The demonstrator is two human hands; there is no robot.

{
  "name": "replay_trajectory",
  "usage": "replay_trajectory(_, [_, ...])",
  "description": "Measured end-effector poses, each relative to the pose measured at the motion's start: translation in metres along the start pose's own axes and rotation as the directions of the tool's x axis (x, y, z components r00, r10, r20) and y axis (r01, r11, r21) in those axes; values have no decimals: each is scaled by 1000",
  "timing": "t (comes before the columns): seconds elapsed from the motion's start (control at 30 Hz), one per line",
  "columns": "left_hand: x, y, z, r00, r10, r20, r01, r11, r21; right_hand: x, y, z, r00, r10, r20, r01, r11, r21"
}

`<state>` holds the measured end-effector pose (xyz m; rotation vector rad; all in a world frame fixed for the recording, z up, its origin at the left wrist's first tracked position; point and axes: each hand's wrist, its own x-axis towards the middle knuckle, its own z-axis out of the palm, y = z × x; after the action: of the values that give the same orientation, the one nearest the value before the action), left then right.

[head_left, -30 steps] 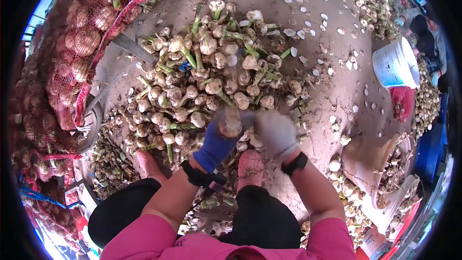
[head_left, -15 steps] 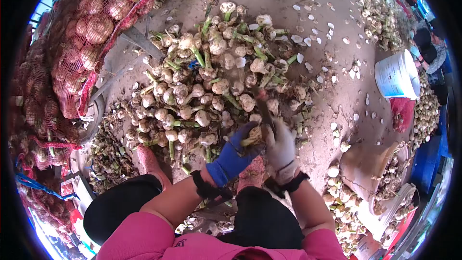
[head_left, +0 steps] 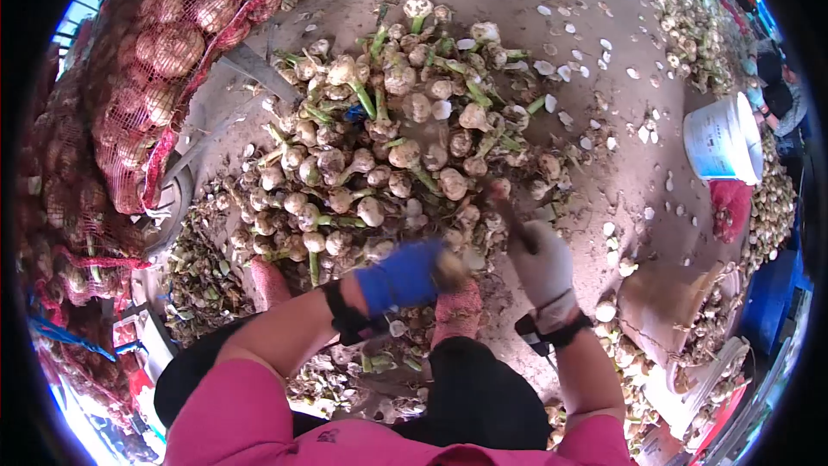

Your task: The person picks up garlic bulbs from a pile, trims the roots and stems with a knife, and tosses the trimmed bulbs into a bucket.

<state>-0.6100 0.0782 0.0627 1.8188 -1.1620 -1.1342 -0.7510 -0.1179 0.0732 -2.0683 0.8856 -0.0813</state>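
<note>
My left hand (head_left: 398,276), in a blue glove, is closed around a garlic bulb (head_left: 450,271) and blurred by motion. To its right, my right hand (head_left: 543,266), in a pale glove, grips a knife (head_left: 514,214) that looks dark brown and points forward over the pile. A gap separates the two hands, and the knife is apart from the bulb. Ahead of both lies a large heap of garlic bulbs (head_left: 371,211) with green stem stubs and dirty roots. A pale piece (head_left: 473,261) shows just beside the held bulb.
Red mesh sacks of bulbs (head_left: 177,47) are stacked at left. A white bucket (head_left: 716,142) stands at right near another person (head_left: 776,91). Trimmed bulbs lie by a tipped tan container (head_left: 660,298) at lower right. Pale slices (head_left: 552,69) litter the floor; dry trimmings (head_left: 203,280) pile at left.
My hands have moved apart: the left one went left and slightly down with the garlic bulb, the right one moved right with the knife. The view has shifted slightly.
</note>
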Motion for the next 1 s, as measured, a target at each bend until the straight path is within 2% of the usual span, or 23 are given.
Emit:
replay_trajectory(0.07, [14,-8,6,986,168,-4,-162,956,243,12,-20,-18,983,-137,-123,145,988,59])
replay_trajectory(0.1, [33,-14,-13,968,239,-78,-193,906,377,24,-12,-22,989,-97,-114,96,995,-21])
replay_trajectory(0.13, [52,-20,-32,940,307,-150,-193,840,508,29,-6,-26,992,-28,-123,28,1000,-1])
replay_trajectory(0.17, [82,-30,-79,881,370,-294,-110,766,634,36,-2,-29,991,37,-132,-34,999,21])
replay_trajectory(0.2, [84,-38,-107,925,268,-271,-28,756,654,41,0,-29,986,99,-135,-93,995,47])
replay_trajectory(0.27, [86,-54,-164,975,54,-213,118,691,713,39,6,-17,986,110,-127,-96,989,114])
replay_trajectory(0.33, [84,-98,-178,996,42,-79,67,243,968,38,21,10,990,85,-109,-61,976,208])
replay_trajectory(0.37, [79,-107,-178,977,205,-54,13,198,980,35,25,23,992,88,-94,-64,970,235])
replay_trajectory(0.4, [85,-112,-174,992,78,-95,61,358,932,35,22,35,993,84,-85,-58,962,268])
replay_trajectory(0.47, [77,-98,-147,955,189,-230,198,176,964,35,-2,47,987,157,40,-159,889,429])
replay_trajectory(0.57, [51,-101,-108,891,203,-406,288,439,851,29,-10,69,933,256,254,-361,667,652])
replay_trajectory(0.67, [38,-110,-92,804,158,-573,381,602,702,27,-1,86,929,260,262,-369,628,685])
replay_trajectory(0.7, [41,-89,-97,855,115,-507,403,470,786,22,-5,81,938,248,243,-347,636,689])
replay_trajectory(0.8, [67,-102,-131,932,270,-243,221,109,969,15,-5,67,944,249,216,-330,711,622])
replay_trajectory(0.87, [92,-117,-142,963,151,-223,163,331,930,12,13,62,931,288,224,-363,677,640])
replay_trajectory(0.93, [114,-133,-161,973,-39,-227,213,524,825,21,12,62,927,278,251,-374,655,657])
replay_trajectory(1.0, [105,-101,-161,991,86,-105,76,292,954,31,11,65,951,259,168,-306,715,629])
